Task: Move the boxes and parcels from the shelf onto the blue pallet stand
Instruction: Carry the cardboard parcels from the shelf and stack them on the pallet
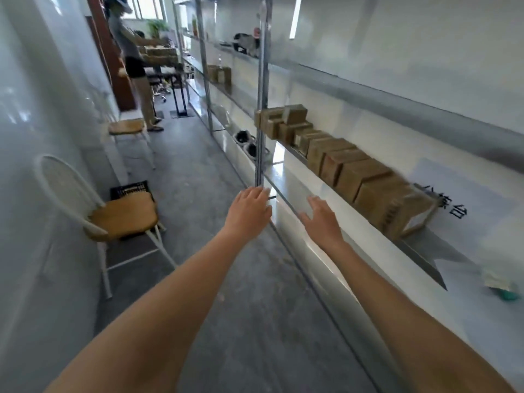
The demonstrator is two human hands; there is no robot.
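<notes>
Head view: left hand (249,208) and right hand (321,219) outstretched, fingers straight, empty, below boxes (348,171); print unreadable.

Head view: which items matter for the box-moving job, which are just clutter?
Job:
- row of boxes on shelf
- far boxes
- left hand and right hand, both empty, reaching toward the shelf
- blue pallet stand: not in view

Clutter:
- near chair
- far chair
- black crate
- other person
- teal item
</notes>
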